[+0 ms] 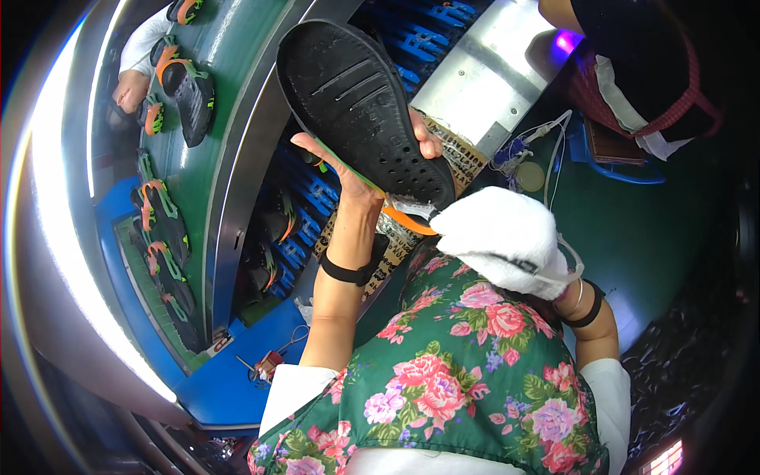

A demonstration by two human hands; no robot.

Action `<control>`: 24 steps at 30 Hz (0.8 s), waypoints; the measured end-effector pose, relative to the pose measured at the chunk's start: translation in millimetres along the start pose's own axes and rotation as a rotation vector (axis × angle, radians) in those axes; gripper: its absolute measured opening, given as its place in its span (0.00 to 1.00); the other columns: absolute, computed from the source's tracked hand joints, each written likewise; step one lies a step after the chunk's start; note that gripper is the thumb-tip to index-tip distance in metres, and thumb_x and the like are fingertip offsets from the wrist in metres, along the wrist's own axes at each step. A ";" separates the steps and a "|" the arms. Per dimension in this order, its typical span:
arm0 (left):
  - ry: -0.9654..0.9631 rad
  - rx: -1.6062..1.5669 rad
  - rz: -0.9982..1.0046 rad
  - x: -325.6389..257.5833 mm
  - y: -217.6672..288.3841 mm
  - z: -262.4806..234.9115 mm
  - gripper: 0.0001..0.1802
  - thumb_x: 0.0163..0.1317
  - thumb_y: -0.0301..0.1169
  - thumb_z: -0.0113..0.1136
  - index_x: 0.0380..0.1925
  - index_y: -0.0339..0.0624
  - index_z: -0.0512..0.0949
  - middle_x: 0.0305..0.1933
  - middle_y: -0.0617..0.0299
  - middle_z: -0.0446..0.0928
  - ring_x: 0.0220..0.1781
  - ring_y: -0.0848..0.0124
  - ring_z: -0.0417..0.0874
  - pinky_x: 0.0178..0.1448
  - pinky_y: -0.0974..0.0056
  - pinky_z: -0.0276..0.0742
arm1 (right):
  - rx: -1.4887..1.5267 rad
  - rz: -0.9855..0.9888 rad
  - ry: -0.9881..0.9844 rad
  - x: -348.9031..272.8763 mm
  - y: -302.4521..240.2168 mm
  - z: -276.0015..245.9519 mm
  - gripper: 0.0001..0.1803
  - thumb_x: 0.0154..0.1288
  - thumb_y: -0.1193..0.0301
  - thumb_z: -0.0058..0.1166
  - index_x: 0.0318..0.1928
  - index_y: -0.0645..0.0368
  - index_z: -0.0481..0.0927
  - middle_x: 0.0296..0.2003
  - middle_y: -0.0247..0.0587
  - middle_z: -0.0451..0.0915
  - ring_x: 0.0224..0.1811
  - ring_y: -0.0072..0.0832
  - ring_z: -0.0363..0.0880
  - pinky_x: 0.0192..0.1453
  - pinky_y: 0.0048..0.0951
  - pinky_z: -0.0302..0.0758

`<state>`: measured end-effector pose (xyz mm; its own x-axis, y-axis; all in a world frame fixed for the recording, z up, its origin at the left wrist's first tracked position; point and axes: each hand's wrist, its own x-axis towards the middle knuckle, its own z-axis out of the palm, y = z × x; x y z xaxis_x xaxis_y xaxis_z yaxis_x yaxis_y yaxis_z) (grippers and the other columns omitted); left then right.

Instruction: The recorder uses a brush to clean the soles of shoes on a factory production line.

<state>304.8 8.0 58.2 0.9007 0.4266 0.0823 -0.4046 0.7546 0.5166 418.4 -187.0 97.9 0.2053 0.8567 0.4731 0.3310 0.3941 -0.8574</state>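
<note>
My left hand (358,178) grips a black sandal (348,95) raised in front of me, its thumb and fingers on opposite sides. The broad sole surface faces me, with ridges in the wider part and small holes toward the heel. An orange strap (412,220) shows at the lower end. My right hand (507,241) is covered by a white terry cloth or mitt, with a pale band near the wrist. Its covered tip reaches the sandal's heel end; the fingers are hidden. Dark bands circle both my wrists.
At left, a green conveyor belt (229,47) carries several black sandals (192,99) with orange and green straps. Another person's hand (129,91) rests beside it. Blue racks (297,237) hold more footwear below. A metal box (483,71) stands ahead; another person sits at upper right.
</note>
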 end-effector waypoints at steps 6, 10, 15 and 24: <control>-0.045 0.054 0.008 0.3 3.7 1.6 0.71 0.33 0.93 0.35 0.49 0.30 0.71 0.37 0.47 0.76 0.34 0.58 0.80 0.45 0.50 0.75 | -0.106 -0.089 -0.033 -1.2 -1.6 1.1 0.14 0.53 0.81 0.67 0.42 0.57 0.89 0.42 0.41 0.89 0.43 0.37 0.88 0.47 0.35 0.83; -0.146 0.098 0.002 1.2 7.3 -7.7 0.77 0.29 0.94 0.28 0.61 0.37 0.69 0.39 0.44 0.80 0.39 0.53 0.84 0.46 0.48 0.82 | 0.046 0.033 -0.029 0.0 -4.9 -4.5 0.14 0.52 0.80 0.68 0.42 0.57 0.89 0.41 0.39 0.89 0.43 0.37 0.88 0.46 0.35 0.84; -0.203 0.098 0.004 6.2 8.2 -8.1 0.77 0.29 0.94 0.29 0.61 0.35 0.69 0.40 0.43 0.80 0.40 0.53 0.84 0.46 0.48 0.83 | -0.107 -0.095 -0.036 -2.4 -3.6 0.7 0.13 0.53 0.80 0.68 0.41 0.57 0.88 0.41 0.40 0.89 0.42 0.36 0.88 0.46 0.35 0.84; -0.146 0.176 -0.023 7.2 8.0 -5.8 0.72 0.31 0.94 0.37 0.53 0.33 0.70 0.38 0.46 0.76 0.35 0.57 0.80 0.44 0.51 0.75 | -0.130 -0.125 -0.034 -12.4 -0.3 2.7 0.15 0.54 0.78 0.68 0.44 0.53 0.89 0.43 0.37 0.89 0.44 0.37 0.88 0.48 0.35 0.84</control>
<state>307.2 20.0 58.0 0.9280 0.3238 0.1843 -0.3611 0.6596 0.6592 413.3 -196.8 91.7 0.1247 0.8152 0.5656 0.4687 0.4541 -0.7577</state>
